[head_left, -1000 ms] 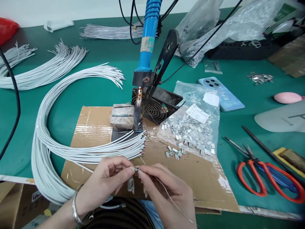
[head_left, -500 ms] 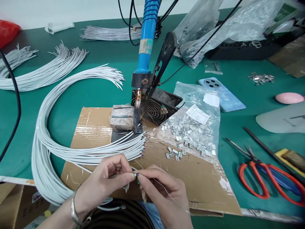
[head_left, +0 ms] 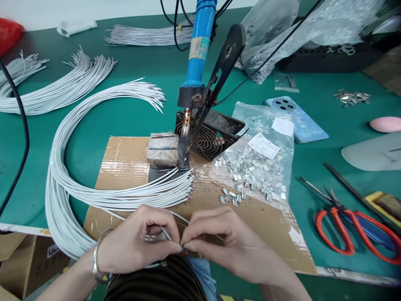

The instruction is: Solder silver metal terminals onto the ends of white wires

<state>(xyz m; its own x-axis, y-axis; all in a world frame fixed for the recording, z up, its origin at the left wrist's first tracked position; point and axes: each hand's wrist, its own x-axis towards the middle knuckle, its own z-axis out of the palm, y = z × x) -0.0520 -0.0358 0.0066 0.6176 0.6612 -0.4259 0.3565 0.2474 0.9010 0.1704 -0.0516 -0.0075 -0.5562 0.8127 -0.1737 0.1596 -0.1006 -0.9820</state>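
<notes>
1. White wires point(head_left: 94, 196): smooth, matt plastic insulation.
2. Soldering iron handle point(head_left: 200, 37): glossy blue plastic.
3. Cardboard sheet point(head_left: 250, 238): rough brown corrugated paper, with patches of glossy tape.
4. Clips point(head_left: 250, 171): bright, bare metal.
5. Bag point(head_left: 250, 113): clear, glossy plastic.
6. Scissors handles point(head_left: 342, 230): smooth orange plastic.
7. Worktop point(head_left: 125, 125): smooth green surface, low sheen.

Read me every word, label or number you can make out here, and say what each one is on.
Nothing here is sharp enough to quote.
White label on the clear plastic bag: printed lines, too small to read.
Tan tape on the blue soldering iron handle: any marking is too blurred to read.
Sticker on the cardboard box: too small to read.
</notes>
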